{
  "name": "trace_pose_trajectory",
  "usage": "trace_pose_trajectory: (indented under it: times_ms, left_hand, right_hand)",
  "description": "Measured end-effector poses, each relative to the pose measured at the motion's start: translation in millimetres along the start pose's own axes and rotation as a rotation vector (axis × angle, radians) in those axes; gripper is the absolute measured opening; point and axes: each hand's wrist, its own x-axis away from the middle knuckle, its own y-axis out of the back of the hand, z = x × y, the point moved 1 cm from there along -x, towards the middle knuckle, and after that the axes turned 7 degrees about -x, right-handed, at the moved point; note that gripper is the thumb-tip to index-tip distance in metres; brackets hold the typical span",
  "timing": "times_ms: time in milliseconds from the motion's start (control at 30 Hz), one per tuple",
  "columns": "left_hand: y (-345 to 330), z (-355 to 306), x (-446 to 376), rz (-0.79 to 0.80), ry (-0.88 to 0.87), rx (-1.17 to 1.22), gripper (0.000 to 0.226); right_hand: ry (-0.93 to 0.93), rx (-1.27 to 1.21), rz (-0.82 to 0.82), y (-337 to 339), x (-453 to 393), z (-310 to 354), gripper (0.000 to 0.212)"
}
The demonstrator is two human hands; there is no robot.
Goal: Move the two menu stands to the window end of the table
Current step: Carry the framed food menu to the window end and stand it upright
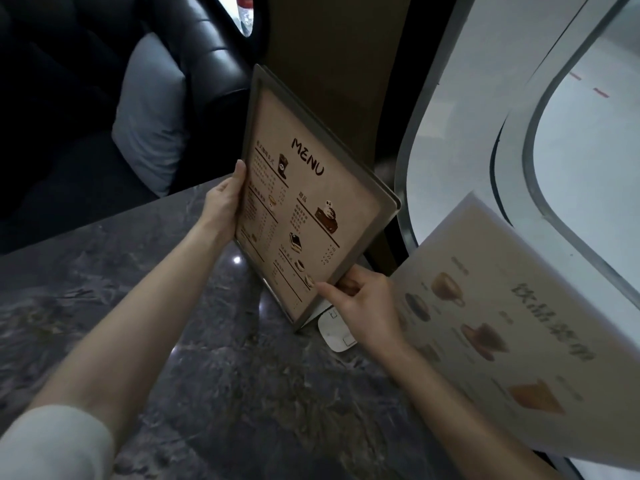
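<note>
A framed menu stand (304, 209) headed "MENU" is tilted above the dark marble table (214, 393), its lower corner near the tabletop by the window. My left hand (223, 206) grips its left edge, thumb on the front. My right hand (363, 306) pinches its lower right edge. A second menu stand (512, 341), clear acrylic with drink pictures, stands at the right against the window.
A small white card or plate (336, 330) lies on the table under the held menu. A dark leather sofa (207, 60) with a grey cushion (152, 112) sits beyond the table's far edge. The curved window frame (450, 98) runs along the right.
</note>
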Motion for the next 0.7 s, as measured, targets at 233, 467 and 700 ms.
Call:
trace_pose_trajectory:
  times_ms: [233,467,700]
  left_hand:
    - [2.7,-0.3,3.7,-0.004,-0.01,-0.017,0.037]
    - [0.1,5.7,7.8,-0.075,0.034,-0.253,0.052]
    - [-9.5,9.7,33.9,-0.081,0.03,-0.548,0.051]
  right_hand:
    - [0.02,0.024,0.009,-4.4,3.4,1.9,0.026]
    - [-0.007,0.056,0.005,-4.6,4.6,-7.3,0.028]
    - [0.014,0.281,0.075,-6.4,4.2,6.3,0.033]
